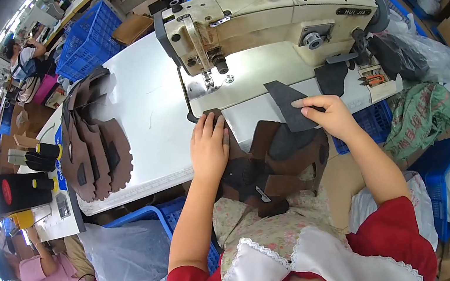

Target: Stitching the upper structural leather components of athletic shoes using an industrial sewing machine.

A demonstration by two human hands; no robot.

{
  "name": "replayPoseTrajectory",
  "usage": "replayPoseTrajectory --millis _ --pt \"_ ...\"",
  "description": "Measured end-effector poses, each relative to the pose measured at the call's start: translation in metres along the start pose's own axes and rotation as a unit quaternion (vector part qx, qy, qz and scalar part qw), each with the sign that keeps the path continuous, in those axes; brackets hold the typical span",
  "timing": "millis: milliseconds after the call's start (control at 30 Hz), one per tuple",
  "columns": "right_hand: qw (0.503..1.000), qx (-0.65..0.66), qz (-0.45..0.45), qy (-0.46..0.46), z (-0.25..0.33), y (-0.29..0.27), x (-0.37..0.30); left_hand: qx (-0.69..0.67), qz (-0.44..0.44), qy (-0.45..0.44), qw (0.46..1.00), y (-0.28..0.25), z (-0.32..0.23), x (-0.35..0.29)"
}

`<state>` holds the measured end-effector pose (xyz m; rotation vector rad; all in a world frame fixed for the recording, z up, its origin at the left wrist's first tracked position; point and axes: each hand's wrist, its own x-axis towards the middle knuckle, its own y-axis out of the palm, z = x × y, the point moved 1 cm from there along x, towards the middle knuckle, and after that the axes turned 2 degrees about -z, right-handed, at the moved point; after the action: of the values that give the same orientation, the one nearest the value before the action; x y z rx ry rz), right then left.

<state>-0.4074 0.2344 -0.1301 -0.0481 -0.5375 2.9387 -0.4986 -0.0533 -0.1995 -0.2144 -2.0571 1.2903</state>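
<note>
- Workshop floor and blue crates (89,41) are surrounding the sewing machine (263,15), which is standing on a white tabletop (150,105).
- Scalloped brown pieces (115,159) are lying in overlapping layers left of the machine.
- Left hand (210,146) is pressing on the upper end of the brown assembly (285,165), just in front of the machine; its fingers are extending nearly together, with no grasp showing.
- Brown assembly is hanging over the table edge in front of the machine, toward the lap.
- Right hand (331,117) is pinching a dark grey panel (287,100) between thumb and finger, in front of the machine's arm.
- Risk, judged: the overhanging weight could be dragging the assembly off the table if left-hand pressure is easing.
- Risk, judged: the panel could be twisting or slipping, because the pinch is gripping only one side.
- Obscured: the hand is covering part of the assembly's upper end; overlapping dark layers are blurring its outline; the machine's needle tip is appearing too small to assess; the right palm is facing away, so its contents are remaining unverified.
</note>
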Motion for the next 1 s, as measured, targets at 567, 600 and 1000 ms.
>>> replayPoseTrajectory --millis 567,600,1000 --pt "0.894 -0.338 -0.051 -0.288 0.053 0.097 0.002 0.039 -0.004 -0.028 0.999 0.013 0.009 0.026" --pt "0.875 -0.378 -0.028 -0.302 0.054 0.109 0.001 0.048 -0.007 -0.024 0.999 0.013 0.009 0.026" --pt "0.864 -0.413 -0.125 -0.259 0.008 0.17 0.033 0.051 -0.01 0.01 0.999 0.01 0.009 0.027"
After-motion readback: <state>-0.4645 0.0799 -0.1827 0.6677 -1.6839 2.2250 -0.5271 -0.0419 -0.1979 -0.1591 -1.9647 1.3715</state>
